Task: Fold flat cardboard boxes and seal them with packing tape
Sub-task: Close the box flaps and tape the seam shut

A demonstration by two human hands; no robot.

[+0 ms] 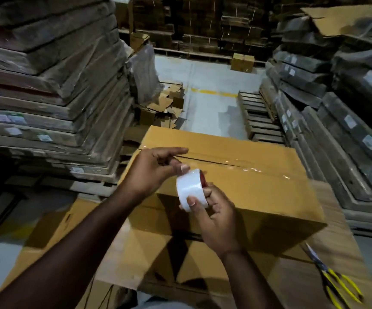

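Observation:
A folded brown cardboard box [258, 188] stands in front of me with clear tape running along its top seam. My right hand [217, 217] grips a roll of clear packing tape [188, 189] with a red core, held just above the box's near top. My left hand [156, 170] is at the roll's upper edge, its thumb pressed on the tape surface and its fingers curled above it. The box rests on a stack of flat cardboard sheets [73, 237].
Yellow-handled scissors [334, 279] lie on the flat cardboard at the right. Tall wrapped stacks of flat cartons [46, 90] rise at the left and at the right [348, 112]. Loose folded boxes [167, 108] and wooden pallets [258, 117] sit on the grey floor beyond.

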